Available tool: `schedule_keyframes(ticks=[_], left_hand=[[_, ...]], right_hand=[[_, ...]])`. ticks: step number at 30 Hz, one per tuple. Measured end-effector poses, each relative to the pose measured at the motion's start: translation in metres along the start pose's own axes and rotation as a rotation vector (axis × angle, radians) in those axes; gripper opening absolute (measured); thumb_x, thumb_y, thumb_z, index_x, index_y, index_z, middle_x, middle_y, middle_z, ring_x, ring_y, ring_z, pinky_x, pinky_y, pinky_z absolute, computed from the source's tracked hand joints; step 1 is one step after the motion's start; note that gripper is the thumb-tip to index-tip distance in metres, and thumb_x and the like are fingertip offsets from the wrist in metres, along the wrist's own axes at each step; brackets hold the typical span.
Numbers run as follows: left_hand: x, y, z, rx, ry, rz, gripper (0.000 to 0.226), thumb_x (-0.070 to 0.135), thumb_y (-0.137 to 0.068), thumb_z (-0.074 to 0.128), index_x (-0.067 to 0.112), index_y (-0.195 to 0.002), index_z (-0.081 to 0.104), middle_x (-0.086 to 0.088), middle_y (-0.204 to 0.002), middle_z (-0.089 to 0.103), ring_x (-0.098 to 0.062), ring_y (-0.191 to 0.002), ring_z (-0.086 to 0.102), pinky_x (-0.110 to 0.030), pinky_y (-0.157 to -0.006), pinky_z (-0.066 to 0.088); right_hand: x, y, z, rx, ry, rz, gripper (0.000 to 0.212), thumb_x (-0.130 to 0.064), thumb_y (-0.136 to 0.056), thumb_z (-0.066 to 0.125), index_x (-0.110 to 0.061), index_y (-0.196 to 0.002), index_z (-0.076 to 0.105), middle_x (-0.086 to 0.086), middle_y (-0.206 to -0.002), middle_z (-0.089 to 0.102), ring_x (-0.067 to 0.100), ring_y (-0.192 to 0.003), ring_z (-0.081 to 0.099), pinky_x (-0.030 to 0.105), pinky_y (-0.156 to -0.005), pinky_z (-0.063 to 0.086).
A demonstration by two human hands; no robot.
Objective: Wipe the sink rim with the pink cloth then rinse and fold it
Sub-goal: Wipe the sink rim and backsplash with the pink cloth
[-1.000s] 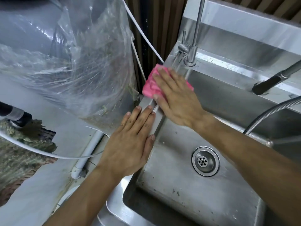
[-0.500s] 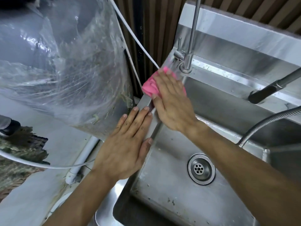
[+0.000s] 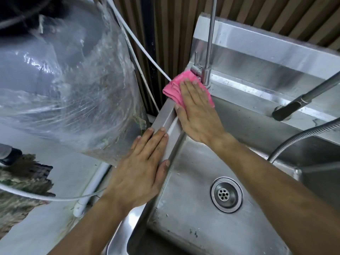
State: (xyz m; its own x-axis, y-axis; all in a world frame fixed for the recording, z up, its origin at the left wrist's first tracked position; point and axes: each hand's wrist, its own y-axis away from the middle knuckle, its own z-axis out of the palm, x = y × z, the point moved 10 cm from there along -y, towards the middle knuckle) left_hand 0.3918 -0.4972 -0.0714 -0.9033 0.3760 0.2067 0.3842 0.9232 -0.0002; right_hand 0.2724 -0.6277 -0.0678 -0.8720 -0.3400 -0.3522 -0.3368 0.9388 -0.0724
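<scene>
Pink cloth [image 3: 176,89] sits at the far left corner of the sink rim [image 3: 165,118], pressed flat under the right hand [image 3: 197,111], fingers straight and together, nothing gripped. Since a second ago the cloth and hand have slid farther along the rim, away from the body; the cloth's far edge now touches the base of the thin tap [image 3: 207,74], where earlier it lay short of it. Left hand [image 3: 143,170] stays flat on the near stretch of the same rim, fingers extended, thumb over the inner edge, holding nothing; the gap between the two hands has widened. Most of the cloth is hidden beneath the right palm, only its left and far folds showing. Tap's spout is cut off at the top edge. Drain [image 3: 226,194] lies in the basin to the right of the left hand. Spray head [image 3: 288,110] and coiled metal hose [image 3: 301,137] enter from the right, both cut off. Clear plastic bag [image 3: 70,92] at left; contents hard to make out.
</scene>
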Motion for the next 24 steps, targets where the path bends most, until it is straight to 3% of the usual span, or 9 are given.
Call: schedule_keyframes(ticks=[2, 4, 7, 11, 18, 24], left_hand=[[0.0, -0.017, 0.001, -0.014, -0.036, 0.034, 0.062, 0.041, -0.106, 0.03, 0.007, -0.158, 0.035, -0.007, -0.167, 0.03, -0.027, -0.155, 0.024, -0.045, -0.126, 0.022], [0.0, -0.036, 0.005, -0.043, -0.029, 0.069, 0.064, 0.043, -0.107, 0.024, 0.009, -0.162, 0.025, -0.005, -0.17, 0.02, -0.026, -0.158, 0.014, -0.044, -0.128, 0.015], [-0.004, -0.048, 0.013, -0.062, -0.013, 0.06, 0.066, 0.045, -0.107, 0.019, 0.013, -0.164, 0.009, 0.001, -0.173, 0.001, -0.019, -0.159, -0.006, -0.043, -0.129, 0.007], [-0.004, -0.046, 0.013, -0.064, 0.046, 0.074, 0.063, 0.042, -0.109, 0.02, 0.015, -0.164, 0.004, 0.005, -0.173, -0.006, -0.015, -0.158, -0.013, -0.043, -0.13, 0.006], [-0.004, -0.047, 0.01, -0.033, 0.1, 0.081, 0.06, 0.041, -0.109, 0.018, 0.016, -0.164, 0.011, 0.005, -0.173, 0.002, -0.016, -0.159, -0.006, -0.043, -0.129, 0.01], [-0.003, -0.048, 0.011, -0.045, 0.09, 0.095, 0.062, 0.041, -0.109, 0.016, 0.015, -0.165, 0.009, 0.008, -0.173, -0.006, -0.015, -0.158, -0.011, -0.04, -0.129, 0.005]], right_hand=[[0.0, -0.005, 0.002, -0.016, 0.048, -0.035, 0.064, -0.044, -0.111, 0.018, -0.011, -0.166, 0.008, 0.008, -0.174, 0.003, 0.02, -0.161, -0.005, 0.036, -0.131, -0.006], [-0.002, -0.021, 0.001, -0.011, 0.106, -0.051, 0.064, -0.042, -0.11, 0.017, -0.009, -0.165, 0.013, 0.011, -0.173, 0.008, 0.023, -0.161, 0.0, 0.04, -0.131, -0.001], [0.006, -0.051, 0.003, -0.017, 0.035, 0.073, 0.06, -0.036, -0.113, 0.02, -0.01, -0.165, 0.01, 0.009, -0.174, 0.003, 0.022, -0.161, -0.003, 0.038, -0.131, -0.004], [0.01, -0.074, 0.005, 0.001, 0.0, 0.199, 0.059, -0.034, -0.112, 0.02, -0.009, -0.165, 0.008, 0.009, -0.174, -0.002, 0.024, -0.161, -0.007, 0.038, -0.13, -0.006], [0.0, -0.038, 0.004, -0.032, 0.033, 0.101, 0.061, -0.036, -0.112, 0.02, -0.009, -0.165, 0.005, 0.01, -0.173, -0.004, 0.022, -0.161, -0.009, 0.039, -0.131, -0.005], [0.005, -0.081, 0.0, 0.012, 0.016, 0.178, 0.057, -0.028, -0.112, 0.026, -0.006, -0.163, 0.016, 0.012, -0.173, 0.006, 0.026, -0.161, -0.003, 0.036, -0.129, -0.007]])
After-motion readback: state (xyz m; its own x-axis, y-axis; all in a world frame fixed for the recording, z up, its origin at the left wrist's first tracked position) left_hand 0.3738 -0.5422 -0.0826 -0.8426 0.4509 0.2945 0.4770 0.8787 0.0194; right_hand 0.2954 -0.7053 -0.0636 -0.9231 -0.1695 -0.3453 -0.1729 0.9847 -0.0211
